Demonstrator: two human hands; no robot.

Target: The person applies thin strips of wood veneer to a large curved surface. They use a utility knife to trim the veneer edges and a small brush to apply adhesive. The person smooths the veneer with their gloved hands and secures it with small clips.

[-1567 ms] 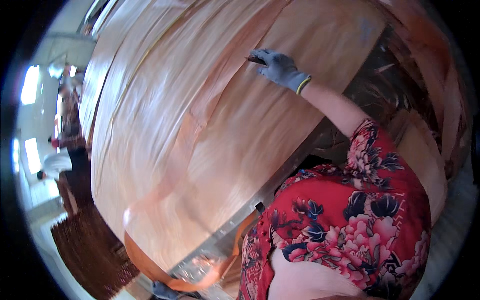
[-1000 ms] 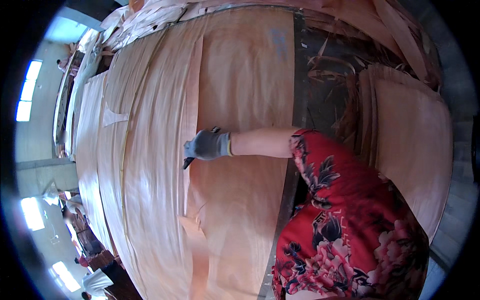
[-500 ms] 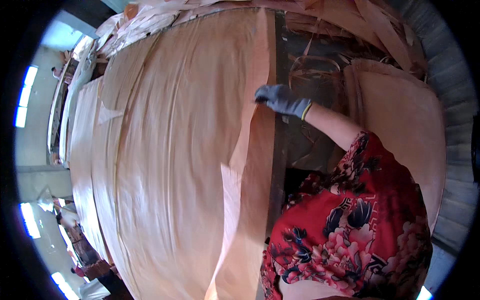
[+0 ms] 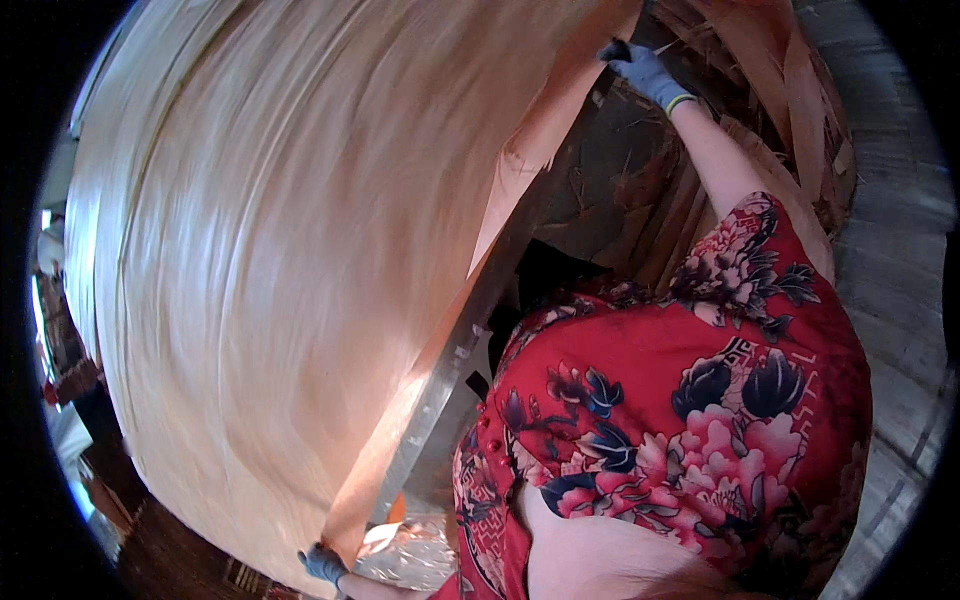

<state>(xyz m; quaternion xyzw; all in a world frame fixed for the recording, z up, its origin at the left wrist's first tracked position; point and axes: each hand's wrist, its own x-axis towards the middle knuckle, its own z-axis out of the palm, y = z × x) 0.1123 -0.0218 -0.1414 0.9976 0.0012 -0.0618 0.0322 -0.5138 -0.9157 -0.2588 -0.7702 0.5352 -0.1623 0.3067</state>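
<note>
Both gloved hands gripped 1 broad, pale, thin wood veneer sheet [image 4: 280, 260]: the right hand [image 4: 640, 70] pinched its far corner, the left hand [image 4: 322, 565] its near corner beside the metal bench edge [image 4: 440, 400]. Even tension across both corners seemed wise to avoid tearing.

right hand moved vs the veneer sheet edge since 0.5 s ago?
Yes. The gloved right hand has gone up along the right edge of the veneer sheet, from partway down it to its top corner by the scrap pile. The camera shifted too.
</note>
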